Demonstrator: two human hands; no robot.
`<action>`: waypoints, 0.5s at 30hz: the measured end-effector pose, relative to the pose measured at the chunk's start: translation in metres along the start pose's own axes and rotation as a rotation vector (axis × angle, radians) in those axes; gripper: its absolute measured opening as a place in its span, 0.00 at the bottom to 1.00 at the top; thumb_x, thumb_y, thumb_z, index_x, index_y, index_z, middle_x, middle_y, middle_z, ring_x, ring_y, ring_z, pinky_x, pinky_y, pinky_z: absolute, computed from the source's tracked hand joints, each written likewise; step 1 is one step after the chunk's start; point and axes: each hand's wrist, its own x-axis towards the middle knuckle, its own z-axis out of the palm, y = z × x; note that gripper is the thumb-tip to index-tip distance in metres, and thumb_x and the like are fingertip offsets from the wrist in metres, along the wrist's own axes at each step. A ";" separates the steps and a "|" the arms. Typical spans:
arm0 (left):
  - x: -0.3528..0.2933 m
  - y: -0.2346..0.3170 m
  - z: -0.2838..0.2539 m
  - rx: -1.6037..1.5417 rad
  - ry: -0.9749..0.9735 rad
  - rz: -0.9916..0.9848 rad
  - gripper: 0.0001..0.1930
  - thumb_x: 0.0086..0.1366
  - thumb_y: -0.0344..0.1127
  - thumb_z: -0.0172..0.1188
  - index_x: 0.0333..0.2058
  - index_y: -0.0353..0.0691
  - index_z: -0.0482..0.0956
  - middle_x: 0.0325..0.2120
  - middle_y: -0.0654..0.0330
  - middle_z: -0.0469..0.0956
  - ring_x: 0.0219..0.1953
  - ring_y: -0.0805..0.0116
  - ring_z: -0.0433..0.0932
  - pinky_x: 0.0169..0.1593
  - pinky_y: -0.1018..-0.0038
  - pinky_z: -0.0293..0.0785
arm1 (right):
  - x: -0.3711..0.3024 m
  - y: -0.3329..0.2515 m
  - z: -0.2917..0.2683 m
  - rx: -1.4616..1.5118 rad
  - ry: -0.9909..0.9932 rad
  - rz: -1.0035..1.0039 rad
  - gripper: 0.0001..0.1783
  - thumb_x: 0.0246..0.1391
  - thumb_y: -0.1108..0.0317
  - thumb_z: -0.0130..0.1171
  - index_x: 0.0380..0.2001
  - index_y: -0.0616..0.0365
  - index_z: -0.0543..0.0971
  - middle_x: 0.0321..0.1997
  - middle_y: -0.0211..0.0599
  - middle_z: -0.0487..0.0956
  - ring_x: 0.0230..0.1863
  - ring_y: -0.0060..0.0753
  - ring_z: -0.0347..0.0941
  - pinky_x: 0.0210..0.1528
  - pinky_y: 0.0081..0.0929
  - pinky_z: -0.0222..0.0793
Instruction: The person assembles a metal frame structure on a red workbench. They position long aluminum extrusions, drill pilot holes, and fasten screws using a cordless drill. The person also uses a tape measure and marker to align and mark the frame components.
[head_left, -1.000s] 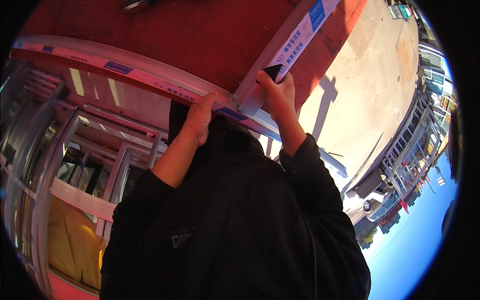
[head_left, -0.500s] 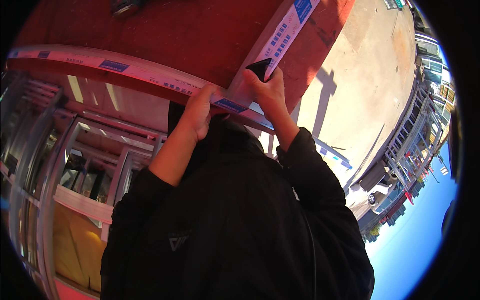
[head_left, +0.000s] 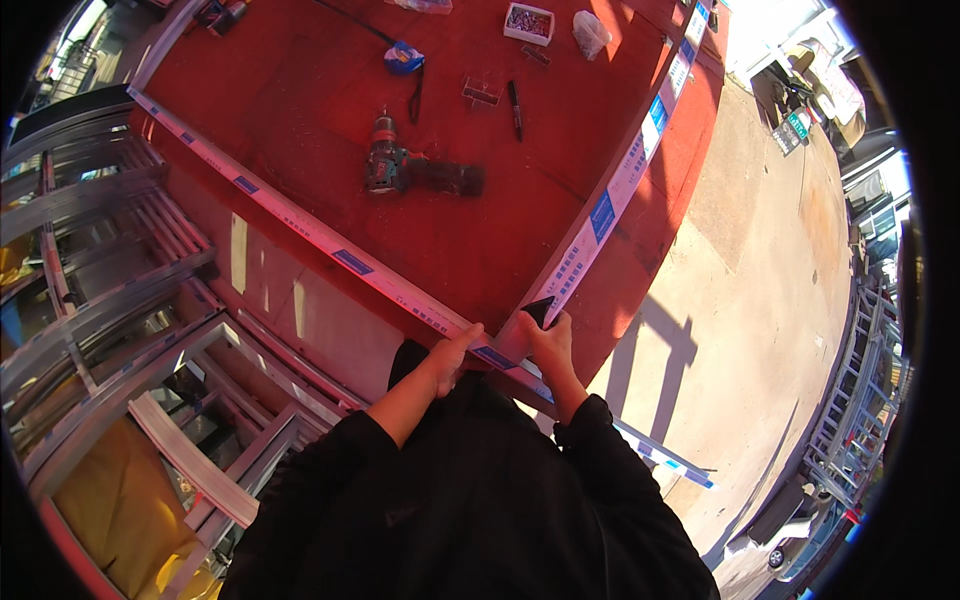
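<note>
Centrally, at the near edge of the red surface (head_left: 300, 90), two film-wrapped metal profiles are brought together into a corner. The left hand (head_left: 452, 357) is curled over the long profile (head_left: 330, 245), which runs off toward ten o'clock. The right hand (head_left: 545, 340) is closed on the end of the second profile (head_left: 625, 170), which stretches toward one o'clock. A cordless drill (head_left: 410, 170) is seen lying well apart at twelve o'clock.
</note>
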 end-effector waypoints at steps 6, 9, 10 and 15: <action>-0.032 0.016 -0.036 0.530 -0.021 0.176 0.29 0.66 0.56 0.63 0.51 0.33 0.81 0.44 0.53 0.83 0.45 0.63 0.81 0.50 0.67 0.76 | 0.011 0.001 -0.020 -0.060 -0.148 0.004 0.33 0.54 0.55 0.73 0.54 0.67 0.74 0.44 0.42 0.82 0.44 0.33 0.80 0.47 0.32 0.76; -0.035 0.042 -0.081 0.803 0.221 0.264 0.28 0.65 0.55 0.65 0.47 0.31 0.83 0.39 0.52 0.84 0.41 0.62 0.82 0.46 0.66 0.77 | 0.015 -0.010 -0.034 -0.032 -0.269 0.004 0.30 0.53 0.58 0.72 0.51 0.70 0.77 0.44 0.44 0.84 0.43 0.33 0.81 0.47 0.31 0.77; -0.036 0.050 -0.097 0.833 0.276 0.278 0.28 0.65 0.54 0.65 0.47 0.31 0.83 0.38 0.51 0.84 0.41 0.62 0.82 0.46 0.65 0.77 | 0.015 -0.013 -0.039 -0.043 -0.284 0.012 0.27 0.52 0.61 0.72 0.49 0.72 0.78 0.44 0.46 0.85 0.45 0.34 0.82 0.49 0.30 0.77; -0.040 0.122 -0.185 0.525 0.594 0.543 0.15 0.63 0.41 0.64 0.38 0.34 0.81 0.29 0.58 0.82 0.31 0.68 0.82 0.35 0.70 0.77 | 0.018 -0.030 -0.046 -0.183 -0.369 0.014 0.28 0.53 0.55 0.71 0.49 0.66 0.79 0.39 0.38 0.84 0.34 0.31 0.81 0.35 0.30 0.77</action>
